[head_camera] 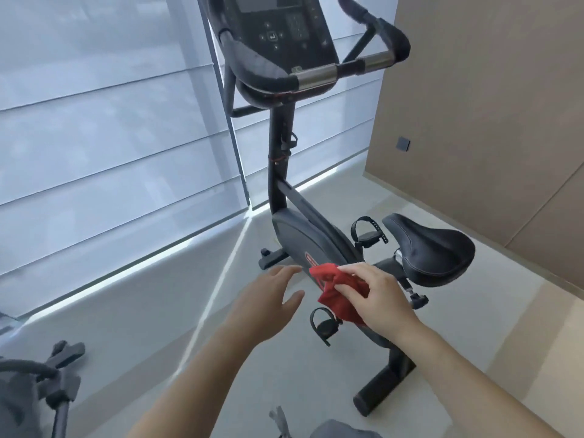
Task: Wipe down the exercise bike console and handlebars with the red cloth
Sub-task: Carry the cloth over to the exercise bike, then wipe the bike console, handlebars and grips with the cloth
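Note:
A black exercise bike stands ahead of me. Its console [281, 26] with a dark screen and buttons is at the top, framed by black handlebars [344, 69] with silver grip sections. My right hand [376, 295] is shut on a crumpled red cloth [338, 295], held low in front of the bike's body, well below the console. My left hand [271, 298] hovers just left of the cloth with fingers spread and holds nothing.
The bike's black saddle [429, 248] is to the right, pedals [322, 324] below my hands. Window blinds [110, 137] cover the left wall; a beige wall [489, 105] is at right. Another dark machine [47, 384] sits at the lower left on the grey floor.

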